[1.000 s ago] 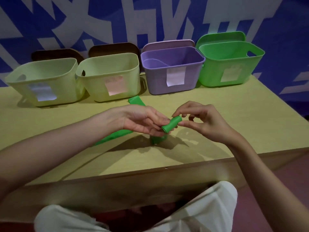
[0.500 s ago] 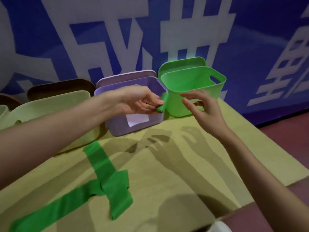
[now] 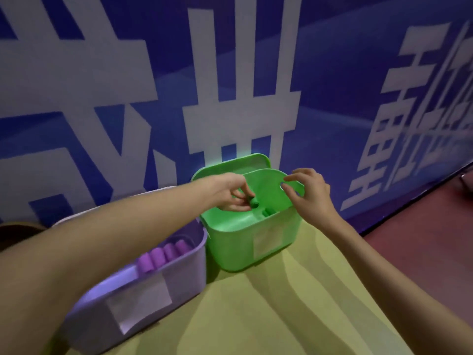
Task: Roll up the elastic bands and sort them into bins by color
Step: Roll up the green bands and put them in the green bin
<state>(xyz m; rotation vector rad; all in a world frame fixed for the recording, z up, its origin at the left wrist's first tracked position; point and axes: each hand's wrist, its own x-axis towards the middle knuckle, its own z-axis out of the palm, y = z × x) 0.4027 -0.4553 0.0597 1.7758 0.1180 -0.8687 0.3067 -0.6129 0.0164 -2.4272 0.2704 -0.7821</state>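
My left hand (image 3: 233, 192) reaches over the open green bin (image 3: 245, 242) and pinches a rolled green elastic band (image 3: 254, 202) just above the bin's inside. Another green roll (image 3: 267, 212) lies deeper in that bin. My right hand (image 3: 308, 194) is at the bin's right handle (image 3: 294, 187), thumb and fingers around the handle cut-out. The purple bin (image 3: 143, 285) to the left holds several rolled purple bands (image 3: 163, 254).
A green lid (image 3: 227, 165) leans behind the green bin against the blue wall with white characters. The yellow table (image 3: 281, 316) spreads in front; its right edge drops to a red floor (image 3: 422, 239). A brown lid (image 3: 15, 229) shows at far left.
My left hand carried the green roll from in front of the green bin to over its inside. My right hand moved to the bin's handle. The view came closer; the flat green bands left view.
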